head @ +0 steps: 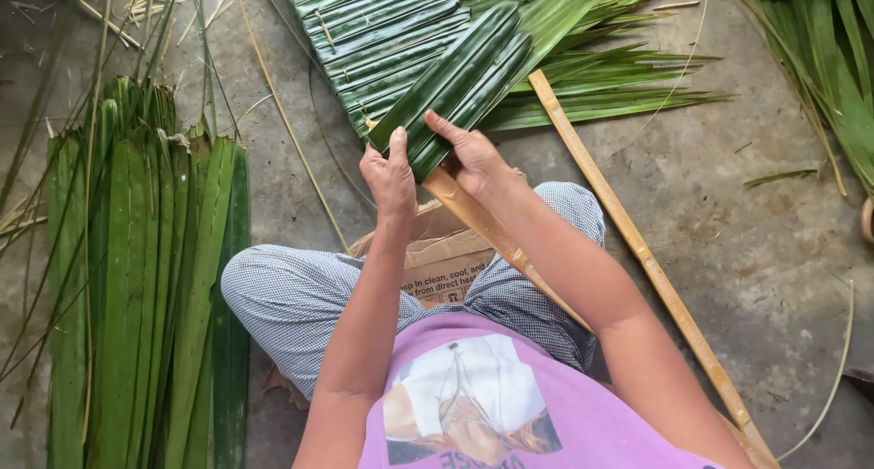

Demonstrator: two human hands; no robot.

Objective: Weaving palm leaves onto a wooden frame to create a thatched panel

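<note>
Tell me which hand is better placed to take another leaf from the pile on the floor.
Left, probably. The leaf pile lies on the left hand's side, while the right hand presses the folded leaf and would have to cross over.

Grey concrete floor bears a leaf bundle, a bamboo slat and flattened cardboard.

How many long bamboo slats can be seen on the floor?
2. One slat runs diagonally on the bare concrete at the right; the other slat lies under the folded leaves and the right hand. Leaves may hide more.

Soft, even daylight — faint shadows (sharp focus throughout).
</note>
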